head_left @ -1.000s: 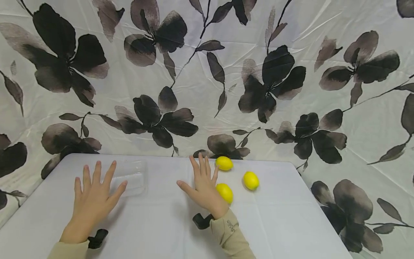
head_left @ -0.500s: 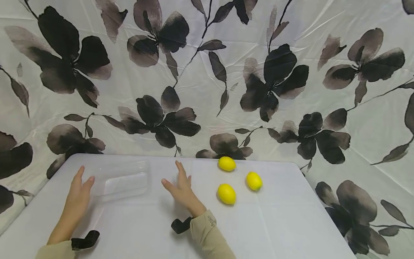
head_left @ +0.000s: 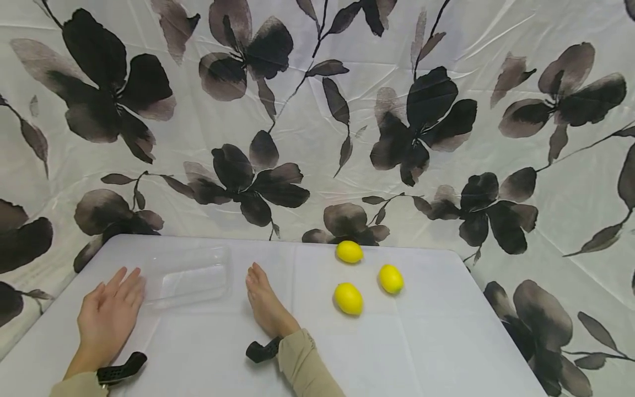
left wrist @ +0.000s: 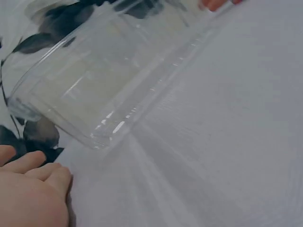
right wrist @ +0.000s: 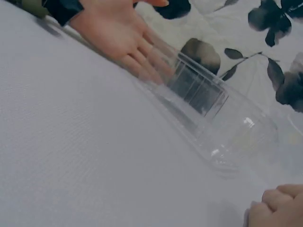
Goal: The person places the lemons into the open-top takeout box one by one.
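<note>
A clear plastic container (head_left: 190, 278) lies on the white table between my two hands. My left hand (head_left: 109, 320) is at its left end, palm turned up and inward, fingers straight and fingertips right at the wall. In the right wrist view those left fingers (right wrist: 147, 61) overlap the container's far end. To the right of the container is my right hand (head_left: 268, 306), tilted onto its side with fingers extended together and a gap to the wall. Neither hand holds anything. In the left wrist view the container (left wrist: 94, 85) appears see-through, with nothing visible inside.
Three yellow lemons lie right of my right hand: a near lemon (head_left: 348, 299), a right lemon (head_left: 391, 279) and a back lemon (head_left: 349, 252) at the table's far edge. A floral curtain (head_left: 317, 121) hangs behind the table (head_left: 421, 342). Each wrist wears a black camera.
Both hands were spread palm down, the left over the container, the right by the lemons. They have moved left, turned onto their sides, and now flank the container, which has not moved.
</note>
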The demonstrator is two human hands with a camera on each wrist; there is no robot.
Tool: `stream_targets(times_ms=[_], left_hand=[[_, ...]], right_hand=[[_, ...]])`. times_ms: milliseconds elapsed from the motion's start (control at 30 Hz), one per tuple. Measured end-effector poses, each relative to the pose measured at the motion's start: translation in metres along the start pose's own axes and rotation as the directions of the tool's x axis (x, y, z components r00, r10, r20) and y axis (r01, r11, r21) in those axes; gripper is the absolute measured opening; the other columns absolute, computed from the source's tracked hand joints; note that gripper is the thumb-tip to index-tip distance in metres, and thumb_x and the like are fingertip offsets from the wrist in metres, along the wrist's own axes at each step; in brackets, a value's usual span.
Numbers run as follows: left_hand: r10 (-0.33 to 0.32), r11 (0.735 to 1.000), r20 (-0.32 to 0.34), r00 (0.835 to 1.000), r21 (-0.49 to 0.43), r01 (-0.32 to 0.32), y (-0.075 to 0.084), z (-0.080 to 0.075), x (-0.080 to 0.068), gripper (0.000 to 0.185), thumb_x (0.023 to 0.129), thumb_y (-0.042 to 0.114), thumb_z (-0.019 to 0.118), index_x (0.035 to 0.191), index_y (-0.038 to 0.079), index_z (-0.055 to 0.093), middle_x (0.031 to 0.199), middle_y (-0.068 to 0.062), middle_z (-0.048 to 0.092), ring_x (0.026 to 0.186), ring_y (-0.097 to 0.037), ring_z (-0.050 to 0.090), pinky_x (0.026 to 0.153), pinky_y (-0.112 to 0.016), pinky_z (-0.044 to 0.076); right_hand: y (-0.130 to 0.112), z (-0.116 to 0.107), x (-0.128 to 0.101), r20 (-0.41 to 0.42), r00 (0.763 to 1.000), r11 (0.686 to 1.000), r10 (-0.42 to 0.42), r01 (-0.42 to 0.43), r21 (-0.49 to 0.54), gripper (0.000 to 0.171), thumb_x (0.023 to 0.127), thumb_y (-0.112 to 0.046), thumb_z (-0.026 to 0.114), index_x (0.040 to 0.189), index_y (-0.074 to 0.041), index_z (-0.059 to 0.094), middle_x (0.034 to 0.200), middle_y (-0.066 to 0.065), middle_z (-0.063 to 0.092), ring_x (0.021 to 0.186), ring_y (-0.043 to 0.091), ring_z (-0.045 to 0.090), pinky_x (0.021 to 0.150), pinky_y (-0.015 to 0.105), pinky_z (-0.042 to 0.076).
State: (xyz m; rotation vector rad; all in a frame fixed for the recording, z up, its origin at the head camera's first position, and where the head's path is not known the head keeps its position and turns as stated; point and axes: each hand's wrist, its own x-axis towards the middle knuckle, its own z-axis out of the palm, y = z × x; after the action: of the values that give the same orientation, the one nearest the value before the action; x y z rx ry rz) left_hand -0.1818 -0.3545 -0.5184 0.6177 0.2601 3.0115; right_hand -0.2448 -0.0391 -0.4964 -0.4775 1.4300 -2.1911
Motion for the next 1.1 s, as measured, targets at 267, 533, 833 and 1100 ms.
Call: stream_targets(times_ms=[267,533,833,1100], left_hand=[[-0.16,0.979,0.098,0.982,-0.113,0.171,0.001,-0.005,-0.001,0.068,0.107,0.044,0.008,0.146,-0.003,0.04,0.156,-0.012,0.036,0.138,0.0,-0.018,0.11,-0.018,-0.021],[-0.274,0.956,0.144,0.951,-0.063,0.285,0.001,-0.004,0.001,0.055,0.105,0.046,0.001,0.156,0.024,-0.001,0.156,0.01,-0.01,0.142,-0.004,-0.011,0.109,-0.022,-0.019],[-0.298,0.951,0.201,0.933,-0.024,0.309,-0.004,-0.003,0.005,0.056,0.103,0.044,-0.007,0.153,0.018,-0.007,0.156,0.007,-0.012,0.149,-0.013,0.007,0.109,-0.024,-0.013],[-0.274,0.962,0.101,0.956,0.048,0.27,-0.003,0.004,0.006,0.061,0.106,0.042,0.001,0.159,0.012,0.011,0.162,0.005,-0.005,0.148,-0.008,-0.001,0.111,-0.023,-0.016]], right_hand=[[0.008,0.003,-0.005,0.075,0.997,1.0,-0.003,0.003,-0.007,0.07,0.107,-0.027,0.038,0.156,0.002,-0.003,0.164,0.022,-0.003,0.151,0.035,-0.004,0.122,0.044,0.0],[0.004,0.007,-0.013,0.216,0.976,0.994,0.032,-0.009,-0.11,0.067,0.108,-0.024,0.033,0.156,0.002,-0.006,0.164,0.021,-0.008,0.151,0.032,-0.006,0.122,0.042,0.0],[0.003,0.01,-0.016,0.238,0.97,0.993,0.051,-0.023,-0.118,0.067,0.108,-0.024,0.033,0.156,0.003,-0.005,0.164,0.02,-0.005,0.151,0.031,-0.004,0.122,0.04,0.0],[0.001,0.016,-0.017,0.209,0.974,0.989,0.089,-0.062,-0.132,0.071,0.107,-0.028,0.037,0.157,0.0,-0.005,0.165,0.018,-0.005,0.152,0.03,-0.003,0.122,0.041,0.0]])
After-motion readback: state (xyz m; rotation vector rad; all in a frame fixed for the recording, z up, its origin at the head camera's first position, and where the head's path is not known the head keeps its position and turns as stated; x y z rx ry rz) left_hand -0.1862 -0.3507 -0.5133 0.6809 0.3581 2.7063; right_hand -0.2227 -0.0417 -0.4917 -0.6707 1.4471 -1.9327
